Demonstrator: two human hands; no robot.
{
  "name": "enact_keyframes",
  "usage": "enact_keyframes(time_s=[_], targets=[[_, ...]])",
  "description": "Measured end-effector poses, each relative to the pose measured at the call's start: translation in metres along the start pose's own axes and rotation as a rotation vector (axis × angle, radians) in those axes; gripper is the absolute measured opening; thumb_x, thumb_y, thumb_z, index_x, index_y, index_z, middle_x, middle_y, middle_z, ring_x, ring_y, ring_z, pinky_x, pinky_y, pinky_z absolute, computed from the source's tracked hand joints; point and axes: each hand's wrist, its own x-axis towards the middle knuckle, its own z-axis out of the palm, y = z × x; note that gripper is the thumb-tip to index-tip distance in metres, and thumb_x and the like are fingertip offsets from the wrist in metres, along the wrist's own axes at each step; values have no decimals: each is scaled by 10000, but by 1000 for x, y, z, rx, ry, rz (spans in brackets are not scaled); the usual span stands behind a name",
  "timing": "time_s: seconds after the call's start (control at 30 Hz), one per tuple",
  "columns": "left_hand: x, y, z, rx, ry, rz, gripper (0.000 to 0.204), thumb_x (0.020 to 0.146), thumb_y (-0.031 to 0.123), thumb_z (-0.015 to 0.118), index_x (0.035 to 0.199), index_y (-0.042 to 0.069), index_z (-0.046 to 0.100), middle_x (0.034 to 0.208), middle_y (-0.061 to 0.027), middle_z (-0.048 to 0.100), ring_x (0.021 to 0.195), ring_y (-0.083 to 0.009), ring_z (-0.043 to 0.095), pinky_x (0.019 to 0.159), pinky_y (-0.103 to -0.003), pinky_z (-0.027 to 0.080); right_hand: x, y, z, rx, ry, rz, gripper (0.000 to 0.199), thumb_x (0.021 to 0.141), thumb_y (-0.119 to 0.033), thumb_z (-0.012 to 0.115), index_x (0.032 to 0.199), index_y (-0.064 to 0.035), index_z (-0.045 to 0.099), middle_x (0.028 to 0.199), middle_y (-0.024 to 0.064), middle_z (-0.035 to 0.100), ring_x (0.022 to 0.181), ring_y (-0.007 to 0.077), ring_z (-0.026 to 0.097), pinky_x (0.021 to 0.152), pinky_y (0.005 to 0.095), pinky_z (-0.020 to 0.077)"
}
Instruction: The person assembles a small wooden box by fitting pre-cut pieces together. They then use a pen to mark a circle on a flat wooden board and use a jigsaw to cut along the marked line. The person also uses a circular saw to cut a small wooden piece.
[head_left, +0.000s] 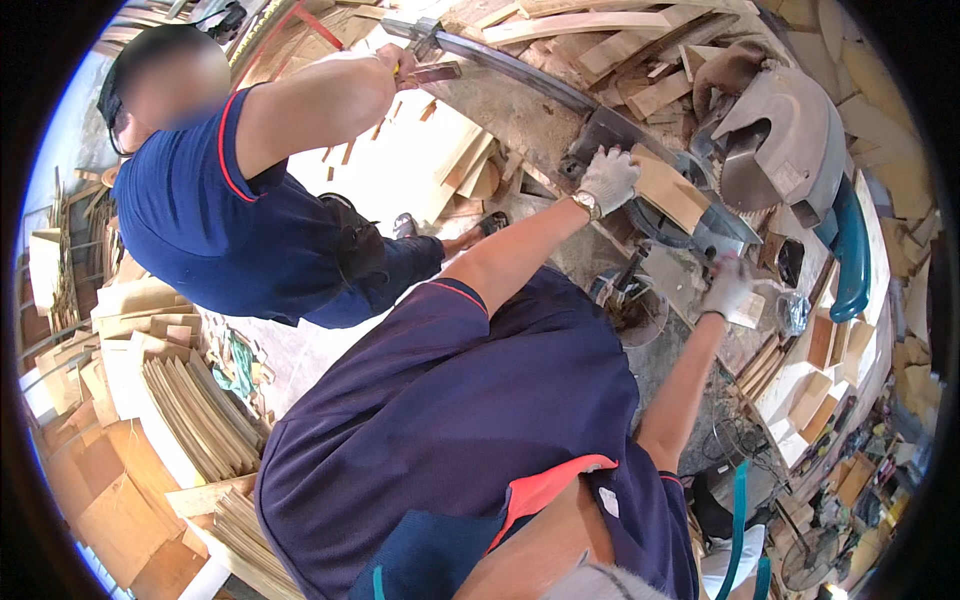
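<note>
A short curved wooden board lies across the base of a miter saw. My left hand, in a pale work glove, grips the board's left end, its fingers bent along the edge. The saw's grey blade guard and teal handle stand to the right of the board. My right hand, gloved too, is close to the near end of the metal fence, beside a pale wood block. Motion blurs its fingers, so their grip is unclear.
A co-worker in a dark blue shirt stands at left, one hand holding a small wooden piece by the long metal rail. Wood offcuts pile up behind the saw. Stacked boards stand at lower left.
</note>
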Motion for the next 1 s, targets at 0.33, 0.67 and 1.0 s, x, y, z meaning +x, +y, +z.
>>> enact_keyframes(time_s=[0.33,0.67,1.0], targets=[[0,-2,12,-37,40,0,569,895,408,804,1367,110,692,1404,-176,655,1435,-409,537,1210,-604,399,-43,-33,91,-333,-186,-89,329,967,-267,772,1115,24,820,972,180,821,891,196,734,855,349,550],[0,-11,12,-58,67,29,517,899,400,790,1321,110,717,1389,-147,663,1427,-384,545,1217,-563,407,-37,-11,91,-211,-246,-40,289,973,-198,759,1136,34,817,916,88,796,793,132,653,756,313,520],[-6,-9,8,-106,120,39,535,861,382,821,1297,88,722,1334,-158,677,1361,-361,587,1214,-533,426,-34,2,93,-68,-224,49,306,965,-202,794,1183,12,811,874,9,763,606,60,564,551,256,458]])
